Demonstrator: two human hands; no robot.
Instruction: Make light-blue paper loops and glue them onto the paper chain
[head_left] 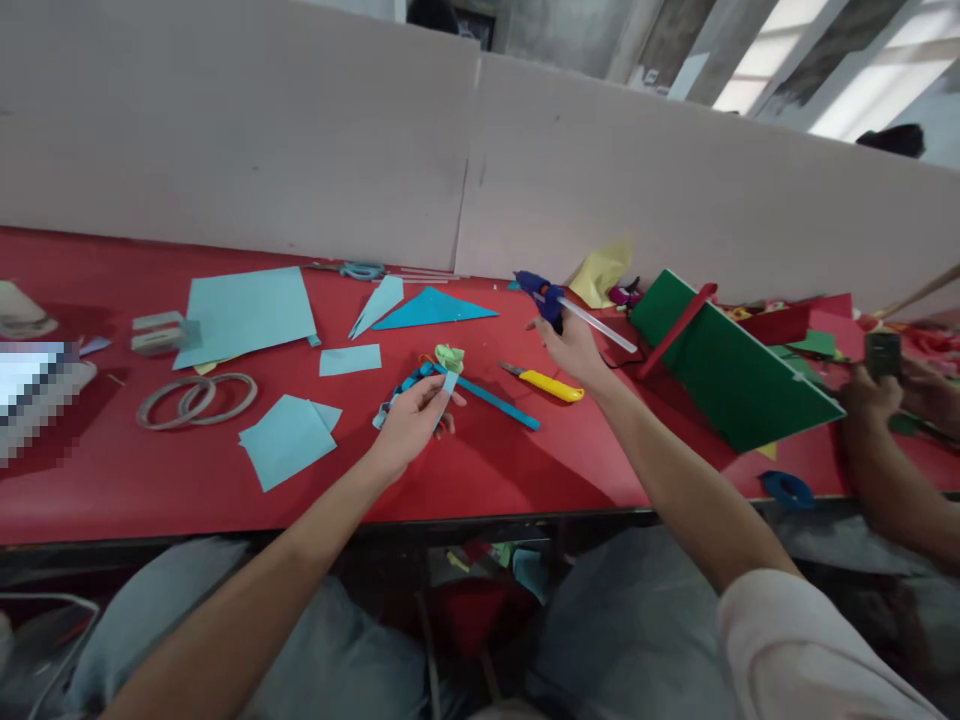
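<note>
Your bench (480, 490) has a red top w/ lots of paper on it. Back L, you've got a lg lt-blue sheet (247, 312), a sm pale block (159, 333) at its L edge & scissors (363, 270) nr its top R corner. In front of it: two overlapping rings (161, 426), then lt-blue squares (289, 443), stacked askew. Nr ctr: a sm lt-blue rectangle (350, 360), a folded lt-blue piece (379, 305) & a darker blue triangle (435, 308). R of ctr, your yellow cutter (551, 386) lies flat. Further R, a green board (735, 370) sits slanted, w/ a blue roll (787, 489) nr your front edge.
</note>
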